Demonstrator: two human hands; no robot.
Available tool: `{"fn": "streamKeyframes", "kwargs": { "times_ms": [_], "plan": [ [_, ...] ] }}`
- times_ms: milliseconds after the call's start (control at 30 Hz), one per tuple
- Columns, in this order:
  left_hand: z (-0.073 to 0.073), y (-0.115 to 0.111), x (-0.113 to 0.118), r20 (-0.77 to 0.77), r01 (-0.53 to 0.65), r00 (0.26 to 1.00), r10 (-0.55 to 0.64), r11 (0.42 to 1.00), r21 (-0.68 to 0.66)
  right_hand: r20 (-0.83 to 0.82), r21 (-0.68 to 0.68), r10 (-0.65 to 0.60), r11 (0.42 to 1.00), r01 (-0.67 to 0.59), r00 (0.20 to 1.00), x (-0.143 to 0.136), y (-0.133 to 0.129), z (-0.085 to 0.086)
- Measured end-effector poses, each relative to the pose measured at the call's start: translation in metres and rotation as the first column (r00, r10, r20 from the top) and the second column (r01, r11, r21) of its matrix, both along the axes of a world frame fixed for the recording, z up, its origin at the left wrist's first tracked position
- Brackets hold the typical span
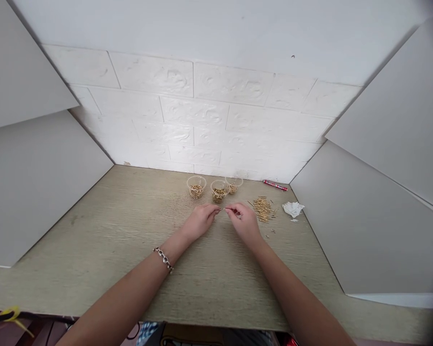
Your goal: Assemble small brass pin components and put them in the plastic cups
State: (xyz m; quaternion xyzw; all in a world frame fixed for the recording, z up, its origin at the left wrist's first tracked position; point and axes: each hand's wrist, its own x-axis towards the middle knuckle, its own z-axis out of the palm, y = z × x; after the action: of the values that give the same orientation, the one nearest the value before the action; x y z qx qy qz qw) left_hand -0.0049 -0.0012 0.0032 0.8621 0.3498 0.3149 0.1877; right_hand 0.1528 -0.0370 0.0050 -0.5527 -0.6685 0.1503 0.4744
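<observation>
Both forearms are reaching forward over the table (pixel 104 240) and converging, with the left hand (pixel 202 221) and the right hand (pixel 244 222) almost meeting. Thumb and fingers are closing in a pinch on each side, together gripping one thin gold-coloured piece (pixel 222 209) just in front of the cups; the fingertips are hiding its ends. Three clear cups are standing beyond: a left cup (pixel 189 184), a middle cup (pixel 213 186) and a rear cup (pixel 240 183), all containing small gold-coloured parts too numerous to count. The middle cup is partly blocking the rear one. One pile of gold-coloured pins (pixel 262 209), also uncountable, is lying right of the hands, with one pen (pixel 275 185) and one crumpled white scrap (pixel 293 208) lying nearby.
</observation>
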Motion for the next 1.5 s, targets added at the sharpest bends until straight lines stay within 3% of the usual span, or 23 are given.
{"fn": "streamKeyframes", "kwargs": {
  "times_ms": [133,833,1500],
  "plan": [
    [0.000,-0.001,0.000,-0.004,0.003,1.000,-0.003,1.000,0.001,0.043,0.054,0.015,0.998,-0.018,0.999,-0.003,-0.002,0.003],
    [0.001,-0.001,0.000,-0.010,0.013,1.000,-0.013,1.000,0.001,0.050,0.073,-0.004,0.997,0.001,0.999,-0.008,-0.004,-0.002],
    [0.003,-0.005,-0.003,-0.226,0.092,0.969,-0.097,0.995,-0.032,0.362,-0.116,0.207,0.977,-0.176,0.909,0.009,-0.001,0.001]
  ]
}}
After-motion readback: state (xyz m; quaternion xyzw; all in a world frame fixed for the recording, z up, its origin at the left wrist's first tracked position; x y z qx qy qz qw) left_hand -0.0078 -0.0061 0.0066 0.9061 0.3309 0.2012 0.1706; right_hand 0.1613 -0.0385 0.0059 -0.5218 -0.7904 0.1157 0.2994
